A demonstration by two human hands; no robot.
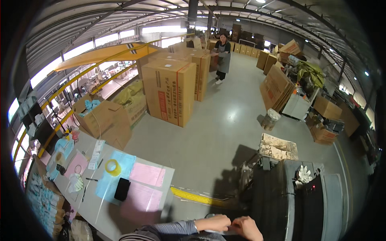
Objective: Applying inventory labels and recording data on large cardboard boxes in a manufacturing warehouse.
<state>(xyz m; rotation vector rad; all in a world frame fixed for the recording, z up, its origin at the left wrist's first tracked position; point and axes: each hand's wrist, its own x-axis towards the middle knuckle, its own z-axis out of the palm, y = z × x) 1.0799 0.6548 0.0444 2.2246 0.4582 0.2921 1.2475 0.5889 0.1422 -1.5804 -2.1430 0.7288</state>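
Red print [161,103] marks a carton [171,90]; left hand [217,222] and right hand [246,227] curl fingers, hold unclear.

Table [90,204] bears pink sheets [147,175]; floor [229,120] bears cartons [169,90].

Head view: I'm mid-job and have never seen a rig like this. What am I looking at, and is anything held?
There's no robot arm, just a person's left hand and right hand, both bare and close together near the lower edge. I can't tell whether they hold anything. The picture comes from a wide camera worn on that person's head, looking down, so straight edges bend toward the rim. On the left, a grey table bears a blue sheet, pink sheets, a yellow tape roll and a black phone. Beyond are large cardboard boxes and another person.
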